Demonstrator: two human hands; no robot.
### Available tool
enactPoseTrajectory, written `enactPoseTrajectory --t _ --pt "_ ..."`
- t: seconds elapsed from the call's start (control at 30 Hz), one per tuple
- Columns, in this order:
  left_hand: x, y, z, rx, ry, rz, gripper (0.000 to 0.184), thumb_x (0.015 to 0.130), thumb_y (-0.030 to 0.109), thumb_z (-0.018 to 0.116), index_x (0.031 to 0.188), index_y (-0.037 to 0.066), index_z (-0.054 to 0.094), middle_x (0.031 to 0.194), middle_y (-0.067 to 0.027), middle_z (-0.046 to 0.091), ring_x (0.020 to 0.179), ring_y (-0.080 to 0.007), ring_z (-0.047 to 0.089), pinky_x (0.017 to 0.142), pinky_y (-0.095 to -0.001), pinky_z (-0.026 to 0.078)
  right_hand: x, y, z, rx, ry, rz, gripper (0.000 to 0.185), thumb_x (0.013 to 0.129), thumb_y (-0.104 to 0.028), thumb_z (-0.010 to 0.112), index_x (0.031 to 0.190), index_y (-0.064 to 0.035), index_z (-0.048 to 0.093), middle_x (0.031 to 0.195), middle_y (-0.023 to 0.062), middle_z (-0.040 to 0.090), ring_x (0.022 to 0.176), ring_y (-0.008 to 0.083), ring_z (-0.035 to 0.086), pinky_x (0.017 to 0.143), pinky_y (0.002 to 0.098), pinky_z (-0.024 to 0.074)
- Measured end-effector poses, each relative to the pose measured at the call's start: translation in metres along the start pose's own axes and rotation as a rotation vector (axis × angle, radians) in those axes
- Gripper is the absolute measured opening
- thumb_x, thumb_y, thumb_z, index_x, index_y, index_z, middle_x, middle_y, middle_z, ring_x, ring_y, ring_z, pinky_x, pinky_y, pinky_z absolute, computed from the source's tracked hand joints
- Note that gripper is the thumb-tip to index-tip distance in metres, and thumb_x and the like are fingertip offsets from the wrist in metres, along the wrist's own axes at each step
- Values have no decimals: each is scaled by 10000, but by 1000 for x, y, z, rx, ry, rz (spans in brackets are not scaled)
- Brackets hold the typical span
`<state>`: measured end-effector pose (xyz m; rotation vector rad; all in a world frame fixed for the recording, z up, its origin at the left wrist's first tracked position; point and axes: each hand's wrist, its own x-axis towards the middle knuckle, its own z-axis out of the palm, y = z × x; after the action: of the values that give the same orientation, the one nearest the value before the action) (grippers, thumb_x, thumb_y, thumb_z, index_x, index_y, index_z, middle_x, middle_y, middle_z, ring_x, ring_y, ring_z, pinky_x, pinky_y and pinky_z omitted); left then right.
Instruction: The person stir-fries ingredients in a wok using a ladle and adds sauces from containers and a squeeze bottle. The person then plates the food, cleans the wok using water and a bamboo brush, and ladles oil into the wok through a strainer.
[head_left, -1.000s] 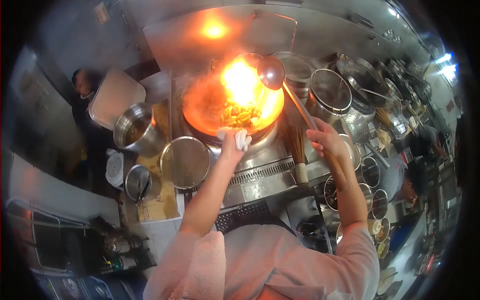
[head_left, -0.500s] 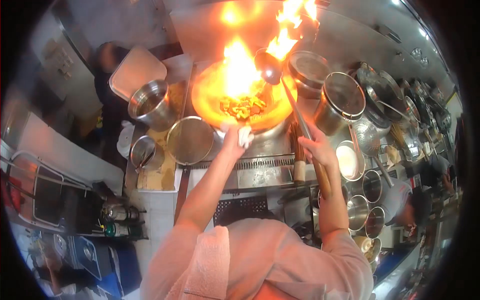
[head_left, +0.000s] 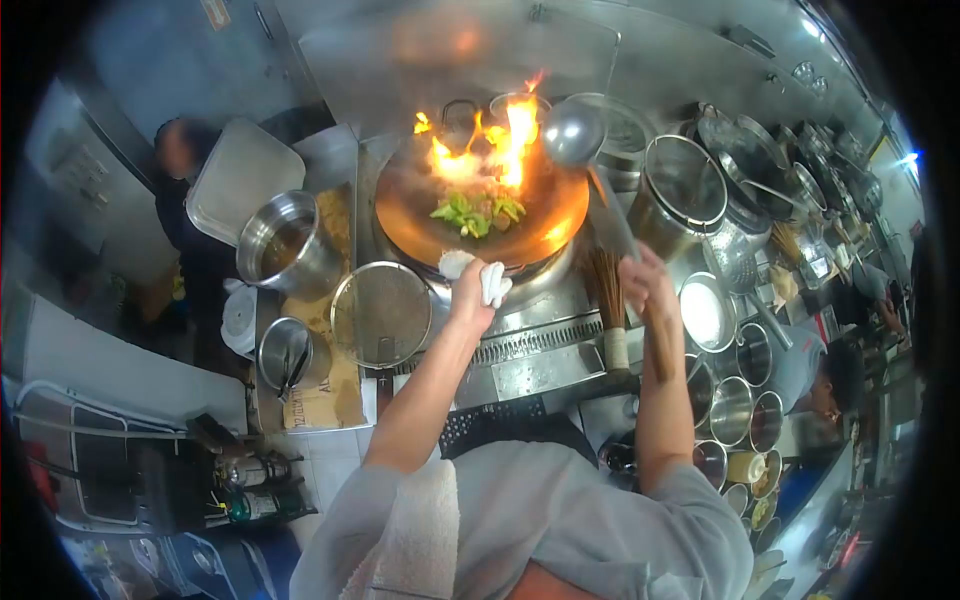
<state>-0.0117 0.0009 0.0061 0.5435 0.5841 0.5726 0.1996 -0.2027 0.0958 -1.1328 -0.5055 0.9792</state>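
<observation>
At the near edge of a large wok (head_left: 550, 222), my left hand (head_left: 472, 300) is closed around a folded white cloth (head_left: 491, 283), gripping the wok's rim through it. Any handle under the cloth is hidden. Green vegetable pieces (head_left: 478, 214) lie in the wok with flames (head_left: 515, 140) rising behind them. My right hand (head_left: 648, 282) is wrapped round the long handle of a ladle (head_left: 575, 132). The ladle's metal bowl is raised over the wok's far right edge, apart from the food; whether it holds anything I cannot tell.
A bamboo brush (head_left: 612, 300) stands right of the burner. Beyond it are a strainer (head_left: 686, 180) on a pot and a white-filled container (head_left: 706, 312). At left are a metal pot (head_left: 285, 240), a round sieve (head_left: 381, 314) and a person (head_left: 190, 200) beside a tray (head_left: 246, 180).
The flames have shrunk greatly, and the fire by the ladle is gone. The ladle's bowl has shifted right, away from the food. My left hand still grips the cloth at the wok.
</observation>
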Motion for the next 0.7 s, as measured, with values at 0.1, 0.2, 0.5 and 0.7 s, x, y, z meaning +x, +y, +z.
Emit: enactPoseTrajectory --t 0.1,0.2,0.5,0.7 --pt "8 6 8 -27 31 14 137 891 230 503 801 142 558 697 -7 581 592 -174 568 469 -324 405 53 -30 -11 182 -67 -50 59 907 -82 517 871 -65 474 599 -27 411 398 37 350 331 182 260" --pt "1 -3 8 -65 94 -7 150 908 283 527 905 151 598 799 -13 636 659 -173 593 518 -317 433 132 -63 -39 304 -127 -87 177 915 -70 498 758 -84 418 580 -36 395 415 41 362 357 180 276" --pt "-128 -32 -61 469 175 -9 434 866 185 662 1233 22 498 1074 -85 623 949 -185 629 797 -319 518 299 -124 -89 844 -183 -4 147 871 42 486 804 -29 377 626 8 431 483 81 473 438 179 435" --pt "-169 -67 -138 1113 377 91 577 797 252 715 1249 0 458 1000 -144 644 910 -276 640 811 -359 510 301 -119 -94 787 -134 -58 172 861 44 494 787 -33 359 608 3 419 464 74 450 413 179 415"
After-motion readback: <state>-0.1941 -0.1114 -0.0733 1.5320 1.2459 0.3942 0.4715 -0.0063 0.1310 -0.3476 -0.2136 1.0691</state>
